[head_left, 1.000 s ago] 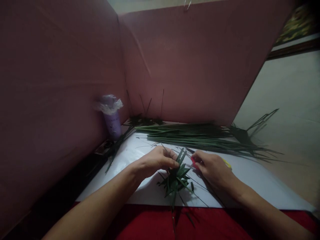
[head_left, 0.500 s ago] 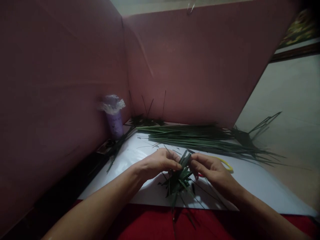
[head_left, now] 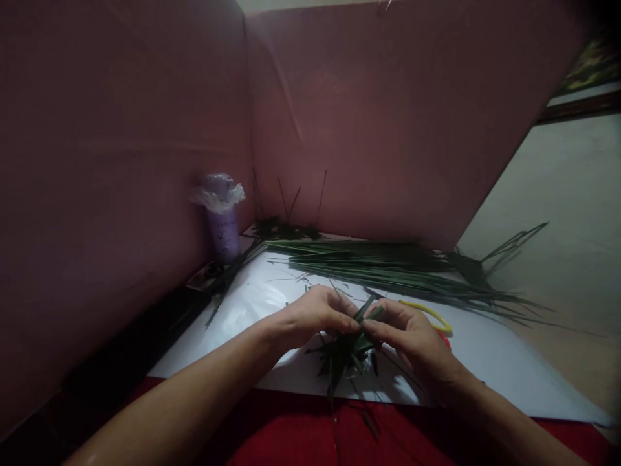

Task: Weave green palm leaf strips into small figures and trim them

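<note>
A dark green bundle of folded leaf strips (head_left: 339,355) hangs between both hands above the front of the white sheet (head_left: 257,291). My left hand (head_left: 330,310) pinches its upper part from the left, thumb and fingers closed on the strips. From the right, my right hand (head_left: 400,327) grips a short strip end at the top of the bundle between thumb and fingers. The fingertips of both hands nearly meet. Loose ends of the bundle stick out downward and sideways. How the strips cross under the fingers is too dark to make out.
Long green leaves (head_left: 369,259) lie across the back of the sheet. Yellow and red handles (head_left: 434,317) show beside my right hand. A purple bottle (head_left: 224,233) with clear plastic stands at the left, near pink panels (head_left: 359,129). Red cloth (head_left: 291,430) lies in front.
My right hand has moved slightly left, closer to my left hand, and a strip end at the top now leans to the right. More of the red handle shows. The view has shifted slightly.
</note>
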A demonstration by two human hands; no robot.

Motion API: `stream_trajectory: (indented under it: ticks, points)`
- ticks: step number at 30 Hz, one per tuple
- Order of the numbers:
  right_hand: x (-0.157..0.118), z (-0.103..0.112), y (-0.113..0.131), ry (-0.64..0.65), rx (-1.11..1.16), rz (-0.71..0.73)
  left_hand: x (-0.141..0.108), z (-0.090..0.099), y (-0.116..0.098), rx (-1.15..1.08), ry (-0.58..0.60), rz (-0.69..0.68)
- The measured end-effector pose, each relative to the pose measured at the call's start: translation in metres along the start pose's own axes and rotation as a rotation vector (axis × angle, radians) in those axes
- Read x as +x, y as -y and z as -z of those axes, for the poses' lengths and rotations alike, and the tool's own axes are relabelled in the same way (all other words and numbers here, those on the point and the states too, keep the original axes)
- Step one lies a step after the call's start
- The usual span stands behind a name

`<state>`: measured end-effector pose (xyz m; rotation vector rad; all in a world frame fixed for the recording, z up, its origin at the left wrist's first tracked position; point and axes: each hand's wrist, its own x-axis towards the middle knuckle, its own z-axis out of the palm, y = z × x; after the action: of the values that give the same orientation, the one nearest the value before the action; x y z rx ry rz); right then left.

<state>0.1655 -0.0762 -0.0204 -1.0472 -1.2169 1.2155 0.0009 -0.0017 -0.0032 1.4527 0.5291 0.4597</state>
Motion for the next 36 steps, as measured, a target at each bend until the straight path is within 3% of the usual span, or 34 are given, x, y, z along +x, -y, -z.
stream_trajectory:
  ticks: [10, 15, 26, 36]
  points:
    - [-0.0019, -0.0025, 0.0031, 0.024, 0.05, -0.056, -0.0019, 0.0031, 0.0011, -0.076, 0.13, 0.055]
    - [-0.0034, -0.005, 0.0025, 0.056, 0.066, -0.042, -0.0016, 0.0033, 0.0002, -0.077, 0.128, 0.074]
    - [-0.0067, -0.01, 0.0033, -0.01, 0.135, -0.098, -0.0006, 0.0021, 0.0009, -0.065, 0.039, 0.089]
    - [-0.0078, -0.0097, -0.0002, 0.026, 0.173, -0.108, -0.0025, 0.001, -0.0024, -0.119, 0.156, 0.123]
